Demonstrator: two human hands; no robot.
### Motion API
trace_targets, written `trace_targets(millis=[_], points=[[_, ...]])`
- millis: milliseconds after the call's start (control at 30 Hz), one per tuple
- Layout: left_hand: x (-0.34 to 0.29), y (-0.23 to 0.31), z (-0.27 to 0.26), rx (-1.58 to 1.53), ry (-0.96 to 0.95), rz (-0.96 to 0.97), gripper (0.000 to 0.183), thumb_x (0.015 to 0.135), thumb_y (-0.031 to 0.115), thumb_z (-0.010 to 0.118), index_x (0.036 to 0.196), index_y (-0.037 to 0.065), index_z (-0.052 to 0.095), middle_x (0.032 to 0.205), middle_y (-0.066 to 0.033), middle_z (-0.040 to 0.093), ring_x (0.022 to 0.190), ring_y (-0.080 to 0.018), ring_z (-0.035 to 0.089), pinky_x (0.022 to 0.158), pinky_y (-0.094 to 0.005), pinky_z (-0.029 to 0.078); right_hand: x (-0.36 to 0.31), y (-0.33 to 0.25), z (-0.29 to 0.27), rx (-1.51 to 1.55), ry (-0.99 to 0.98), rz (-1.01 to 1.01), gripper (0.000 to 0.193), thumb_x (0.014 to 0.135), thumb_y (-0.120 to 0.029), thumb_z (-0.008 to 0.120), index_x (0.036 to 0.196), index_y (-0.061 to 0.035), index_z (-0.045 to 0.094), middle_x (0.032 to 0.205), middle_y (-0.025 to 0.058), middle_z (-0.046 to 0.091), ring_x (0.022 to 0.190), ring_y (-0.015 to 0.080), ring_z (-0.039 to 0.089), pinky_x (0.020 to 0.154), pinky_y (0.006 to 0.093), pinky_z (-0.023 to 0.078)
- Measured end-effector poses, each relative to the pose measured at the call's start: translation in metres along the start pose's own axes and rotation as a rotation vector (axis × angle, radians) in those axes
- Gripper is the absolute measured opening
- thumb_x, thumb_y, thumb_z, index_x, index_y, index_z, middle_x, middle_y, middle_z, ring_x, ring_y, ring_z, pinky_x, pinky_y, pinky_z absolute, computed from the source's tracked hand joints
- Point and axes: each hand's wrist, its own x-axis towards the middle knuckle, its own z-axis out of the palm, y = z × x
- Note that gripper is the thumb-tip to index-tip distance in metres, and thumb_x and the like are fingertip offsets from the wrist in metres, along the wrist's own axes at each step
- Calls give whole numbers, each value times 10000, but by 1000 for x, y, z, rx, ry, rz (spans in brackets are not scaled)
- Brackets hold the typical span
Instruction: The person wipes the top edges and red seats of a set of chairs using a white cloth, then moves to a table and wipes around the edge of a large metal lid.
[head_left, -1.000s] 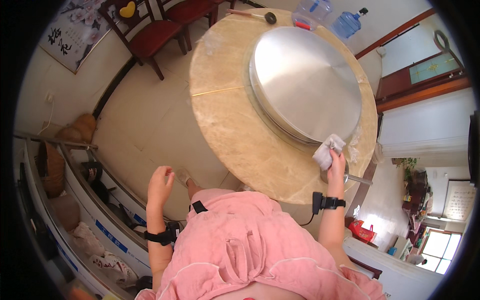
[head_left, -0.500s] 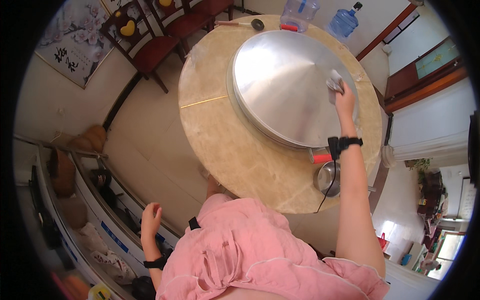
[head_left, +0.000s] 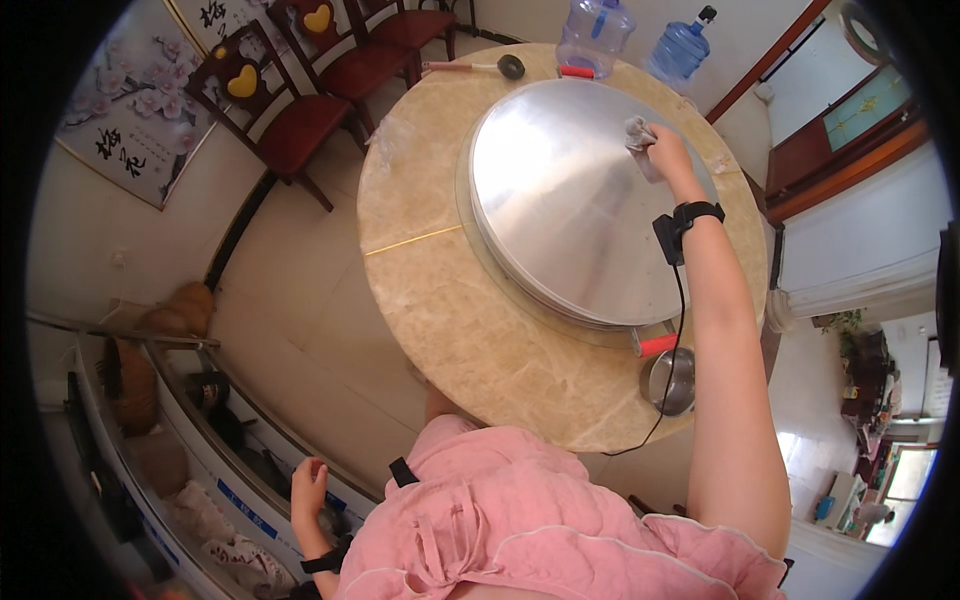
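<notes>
My right hand [head_left: 672,158] pinches a crumpled grey-white cloth [head_left: 638,131] at one o'clock on the shiny conical metal lid [head_left: 550,220]; my left hand [head_left: 309,487] is empty, loosely bent. My thin black cable [head_left: 684,300] could snag the round steel pot [head_left: 685,383] at five o'clock.

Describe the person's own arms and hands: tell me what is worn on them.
The left hand and right hand wear no gloves. A black band circles the left wrist. The right wrist has a black strap carrying a dark, boxy unit with a thin black cable. The forearms are uncovered; the right sleeve is pink, with pale trim.
</notes>
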Motion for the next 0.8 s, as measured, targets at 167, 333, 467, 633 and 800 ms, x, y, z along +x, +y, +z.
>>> trace_targets(millis=[167, 333, 467, 633, 800], points=[[26, 20, 1, -3, -25, 46, 190, 802, 92, 570, 947, -30, 551, 869, -179, 607, 798, -287, 601, 724, -342, 470, 15, 30, 17, 387, -267, 97, 368, 724, -56, 561, 1090, -86, 582, 924, 96, 634, 824, 201, 600, 718, 335, 465], [35, 28, 2, -22, -38, 58, 205, 809, 91, 564, 977, -23, 544, 894, -174, 604, 793, -278, 598, 725, -339, 469, 15, 20, 7, 541, -378, 291, 287, 801, -43, 518, 1085, -64, 551, 999, 62, 597, 916, 171, 564, 794, 300, 439], [36, 23, 1, -53, -47, 17, 202, 811, 89, 561, 974, -28, 543, 887, -173, 609, 807, -276, 604, 728, -339, 472, 23, 34, 16, 587, -472, 391, 288, 817, -42, 504, 1104, -53, 536, 1035, 74, 585, 928, 184, 567, 814, 320, 450], [36, 25, -5, -27, -28, 7, 201, 819, 97, 553, 973, -31, 548, 889, -173, 611, 816, -274, 607, 730, -336, 471, 0, 27, 29, 989, -512, 345, 309, 797, -39, 507, 1103, -26, 546, 1026, 53, 587, 889, 159, 566, 741, 291, 464], [54, 51, 0, -4, -100, 18, 211, 829, 105, 541, 991, -29, 548, 911, -173, 604, 837, -272, 598, 746, -337, 464, -86, 13, 39, 1143, -451, 302, 298, 847, -39, 499, 1145, -23, 509, 1109, 75, 559, 1010, 188, 548, 876, 321, 448]])
